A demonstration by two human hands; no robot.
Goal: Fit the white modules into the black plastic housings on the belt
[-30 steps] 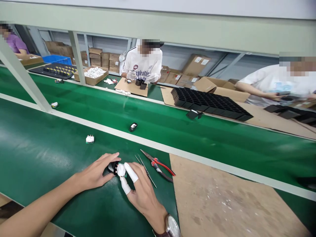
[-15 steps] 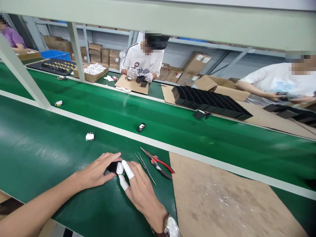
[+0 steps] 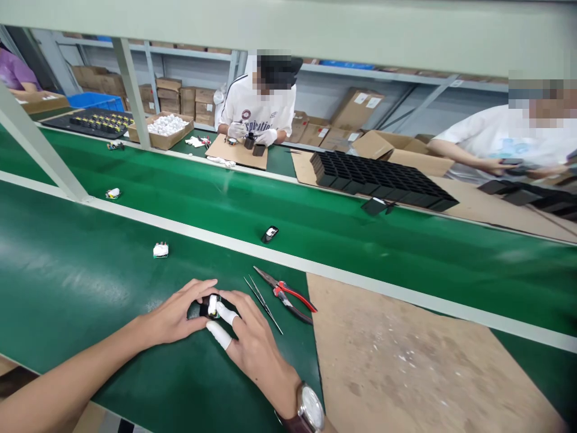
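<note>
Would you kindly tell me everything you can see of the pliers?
The pliers have long, tapering grey metal jaws, apparently closed, and spread, plastic-looking handles, one mostly red, the other mostly black. They lie on the green worktop, jaws pointing up-left in the picture, beside but apart from the tweezers. The handle ends reach the edge of the brown board; contact is unclear. Nothing grips them.
</note>
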